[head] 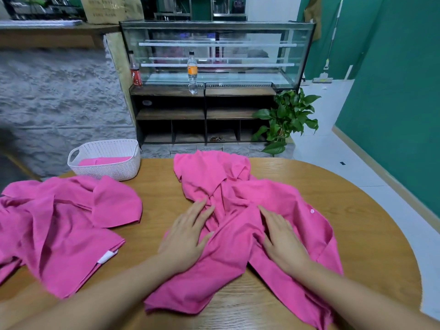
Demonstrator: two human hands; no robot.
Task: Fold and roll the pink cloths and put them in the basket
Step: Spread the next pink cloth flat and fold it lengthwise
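one wide-angle view, worn on the person's head, faces forward and down over the round wooden counter (357,222). the left hand (188,236) and right hand (283,244) sit close to the lens in the lower centre; the long glass display case (214,39) lies farther off across the upper centre.

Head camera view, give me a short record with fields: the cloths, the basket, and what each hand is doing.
surface: round wooden table
centre cloth: crumpled pink cloth, not yet folded
hands: left hand and right hand both flat on that cloth, fingers straight
side cloth: second pink cloth, at the table's left, untouched
basket: white perforated plastic basket, far left, holding a third pink cloth
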